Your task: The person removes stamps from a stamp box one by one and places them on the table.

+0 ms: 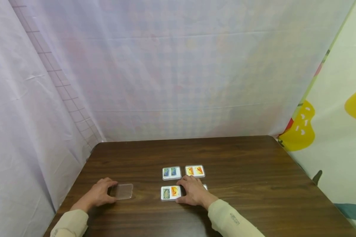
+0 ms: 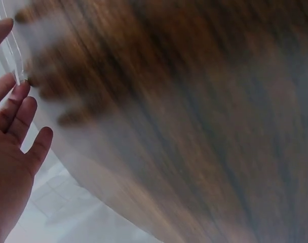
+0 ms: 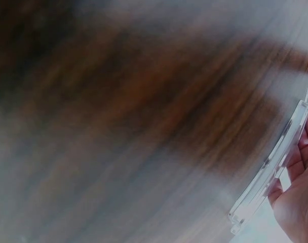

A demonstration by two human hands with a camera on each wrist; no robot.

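Note:
My left hand [image 1: 98, 193] is at the left of the table, its thumb and fingers pinching the left end of a clear plastic cover [image 1: 124, 191]. In the left wrist view the fingertips [image 2: 23, 87] meet the cover's edge [image 2: 16, 55]. My right hand [image 1: 194, 191] grips the right end of a clear card case [image 1: 166, 193] with a green and an orange picture, thumb at the near edge and fingers at the far edge. The right wrist view shows the case's clear side [image 3: 273, 172] against the fingers. Another case [image 1: 205, 187] is mostly hidden under this hand.
Behind the right hand, two more card cases lie side by side, one with blue-green pictures [image 1: 171, 173] and one with orange pictures [image 1: 194, 171]. They rest on a dark wood table [image 1: 255, 184]. White curtains [image 1: 172, 82] hang behind and at the left; a patterned cloth [image 1: 338, 131] hangs right.

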